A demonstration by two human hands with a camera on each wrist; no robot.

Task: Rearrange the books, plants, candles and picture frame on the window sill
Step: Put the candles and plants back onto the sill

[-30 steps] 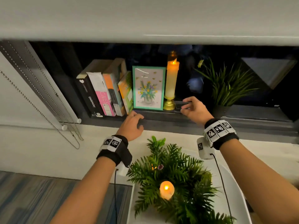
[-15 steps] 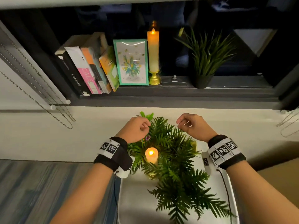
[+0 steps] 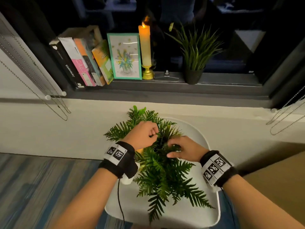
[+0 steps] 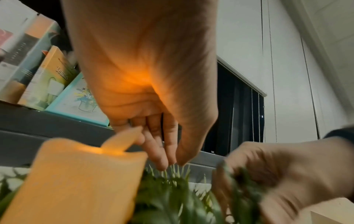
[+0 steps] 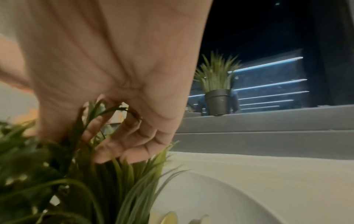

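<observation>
Several books (image 3: 79, 63), a teal picture frame (image 3: 125, 57), a tall lit candle (image 3: 145, 47) and a potted grass plant (image 3: 193, 52) stand on the dark window sill (image 3: 165, 90). Below it, a leafy fern plant (image 3: 161, 171) sits on a white chair (image 3: 206, 204). A short lit candle (image 4: 76, 181) stands in the fronds under my left wrist. My left hand (image 3: 153, 134) reaches down into the plant's middle and pinches leaf tips. My right hand (image 3: 171, 146) is curled round a bunch of thin leaves (image 5: 99, 112) just beside it.
Blind chains (image 3: 54, 103) hang at the left of the sill and more hang at the far right (image 3: 287, 116). A window latch (image 3: 166, 75) lies on the sill between the tall candle and the grass plant. Striped carpet (image 3: 41, 187) lies lower left.
Both hands have left the sill and come down into the plant on the chair. They have closed in on its middle, and the short candle is now hidden under my left wrist.
</observation>
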